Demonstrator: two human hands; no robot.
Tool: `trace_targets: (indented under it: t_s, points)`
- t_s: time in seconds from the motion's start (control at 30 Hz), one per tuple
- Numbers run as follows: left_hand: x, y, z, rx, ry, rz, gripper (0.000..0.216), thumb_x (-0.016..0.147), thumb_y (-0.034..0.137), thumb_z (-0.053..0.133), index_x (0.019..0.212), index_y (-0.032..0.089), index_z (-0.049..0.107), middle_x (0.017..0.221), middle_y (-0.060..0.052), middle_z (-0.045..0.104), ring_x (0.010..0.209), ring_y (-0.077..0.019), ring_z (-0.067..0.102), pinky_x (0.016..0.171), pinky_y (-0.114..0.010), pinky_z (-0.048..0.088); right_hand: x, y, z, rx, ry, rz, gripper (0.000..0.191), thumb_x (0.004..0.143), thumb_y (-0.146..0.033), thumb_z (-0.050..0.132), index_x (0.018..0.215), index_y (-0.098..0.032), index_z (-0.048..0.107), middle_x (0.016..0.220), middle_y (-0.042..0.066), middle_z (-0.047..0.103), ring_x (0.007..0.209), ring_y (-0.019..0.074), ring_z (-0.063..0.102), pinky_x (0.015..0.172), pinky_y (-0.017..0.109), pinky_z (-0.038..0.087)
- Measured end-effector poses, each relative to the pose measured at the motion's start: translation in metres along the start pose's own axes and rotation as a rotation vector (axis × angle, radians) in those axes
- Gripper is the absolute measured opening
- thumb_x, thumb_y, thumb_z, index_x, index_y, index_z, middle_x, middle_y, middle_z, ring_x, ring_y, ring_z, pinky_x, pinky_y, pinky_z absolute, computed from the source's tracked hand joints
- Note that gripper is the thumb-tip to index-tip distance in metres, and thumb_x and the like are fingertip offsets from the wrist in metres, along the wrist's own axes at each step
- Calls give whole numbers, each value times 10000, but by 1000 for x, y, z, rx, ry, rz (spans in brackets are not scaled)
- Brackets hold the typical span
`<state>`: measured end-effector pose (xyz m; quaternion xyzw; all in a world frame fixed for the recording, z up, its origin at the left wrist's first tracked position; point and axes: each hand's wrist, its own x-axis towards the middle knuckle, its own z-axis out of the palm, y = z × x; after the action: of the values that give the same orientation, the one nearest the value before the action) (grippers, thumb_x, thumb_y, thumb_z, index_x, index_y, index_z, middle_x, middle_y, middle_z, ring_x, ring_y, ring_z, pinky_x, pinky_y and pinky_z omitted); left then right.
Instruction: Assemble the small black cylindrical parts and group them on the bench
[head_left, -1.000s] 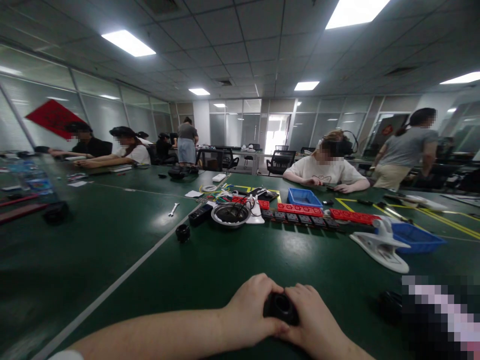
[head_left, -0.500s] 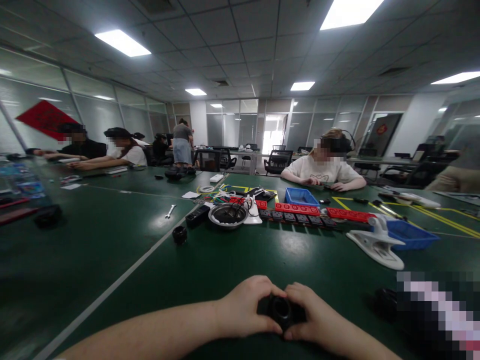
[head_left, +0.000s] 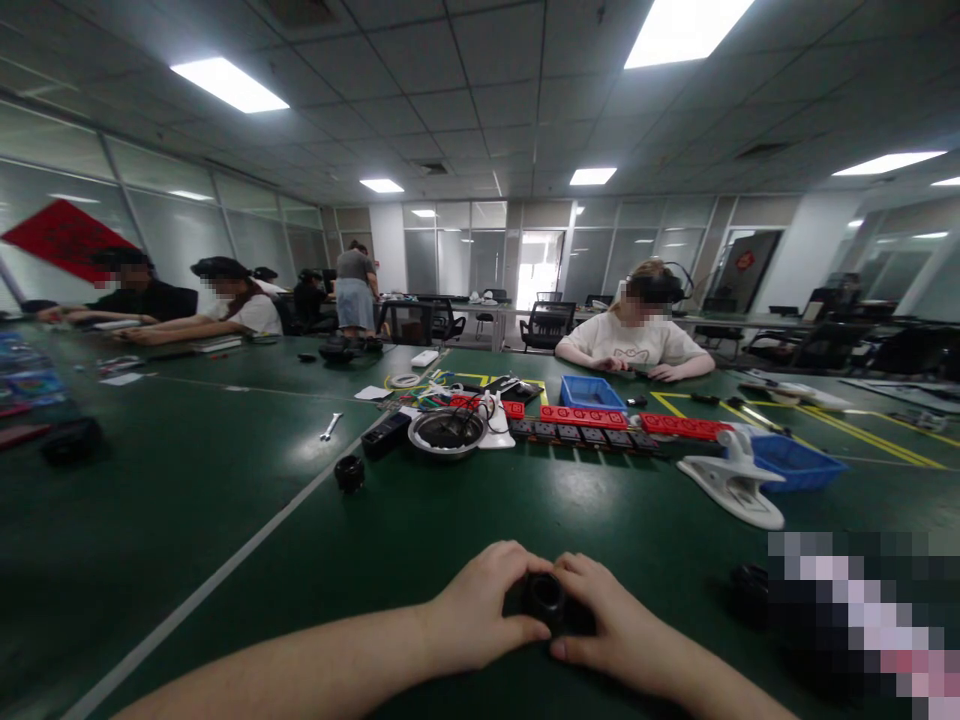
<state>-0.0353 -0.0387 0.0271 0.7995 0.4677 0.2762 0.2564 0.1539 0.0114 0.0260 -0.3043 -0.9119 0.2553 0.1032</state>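
Observation:
Just above the green table (head_left: 420,540), at the bottom middle of the head view, a short black cylindrical part (head_left: 546,594) with a round opening on top sits between both my hands. My left hand (head_left: 491,605) curves around its left side, thumb at the front. My right hand (head_left: 600,612) closes around the right side, its fingertips meeting the left ones behind the part. Its lower portion is in shadow. A similar black ring-shaped part (head_left: 349,473) stands farther off to the left.
Ahead lie a metal bowl (head_left: 448,433), red sockets (head_left: 585,415), a blue bin (head_left: 592,392) and a wrench (head_left: 331,426). At the right are a white clamp-like stand (head_left: 731,480) and a second blue bin (head_left: 802,463). A person (head_left: 637,330) sits across the table.
The view has turned slightly right, so the scene sits farther left. My hands stay around the black part, with small thumb shifts. A blurred person at the right edge has left view.

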Motion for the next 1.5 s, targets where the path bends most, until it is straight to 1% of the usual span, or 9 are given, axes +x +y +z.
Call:
trace_targets:
  t_s: [0.1,0.23,0.4,0.57,0.73,0.97,1.17,1.33,1.5]
  points:
    - [-1,2,-2,25,-15,27,472,657,229,701,1087,240,506,1018,-21,548,952,-190,492,841,-305,371,0,3,-1,45,-17,5,291,623,-304,688,869,-186,588,891,21,542,849,186,478,729,282,361]
    - [-2,4,3,56,14,-36,467,600,283,739,1016,217,537,955,-14,551,896,-192,507,801,-299,382,2,0,12,-86,74,97,375,527,-419,738,745,-163,571,777,13,538,731,178,480,622,263,341]
    - [-2,3,10,35,109,-132,440,552,260,757,929,196,539,917,-7,541,863,-188,503,770,-291,395,2,-8,23,-229,169,133,398,559,-492,692,739,-162,561,770,29,552,748,206,484,680,313,327]
    - [-2,2,4,-13,53,-54,445,607,222,730,1009,214,538,950,-9,544,891,-176,501,789,-275,391,1,-4,9,-101,79,30,515,548,-475,711,941,-178,560,912,43,532,847,219,463,751,335,342]
    - [-1,2,0,-28,5,41,475,630,212,725,1063,228,528,964,-6,562,910,-171,501,803,-265,381,2,8,-2,94,-53,-21,275,631,-280,695,866,-180,593,867,14,539,836,178,475,725,274,357]
    - [-1,1,10,-19,106,-132,434,564,264,759,945,189,566,918,-17,551,867,-189,512,758,-279,403,5,4,19,-73,114,156,351,568,-435,713,676,-150,538,702,10,530,675,161,460,579,246,309]
    - [-1,-2,8,-35,132,-102,453,597,168,720,1014,195,543,969,-24,550,919,-190,503,816,-292,395,3,-9,23,-255,222,176,370,610,-489,658,759,-166,556,783,44,562,765,215,468,683,319,310]
    - [0,-2,0,-43,0,43,496,666,186,684,1129,239,514,1035,-23,574,960,-185,502,863,-297,377,-1,1,8,-5,75,31,473,591,-325,716,1007,-194,533,958,32,537,886,205,457,770,307,335]
    - [1,-1,-2,-56,-15,27,491,652,201,700,1112,237,532,1026,-24,583,947,-186,511,845,-296,385,0,10,-1,145,-33,31,292,618,-221,698,886,-170,593,833,9,554,813,176,475,710,269,350]
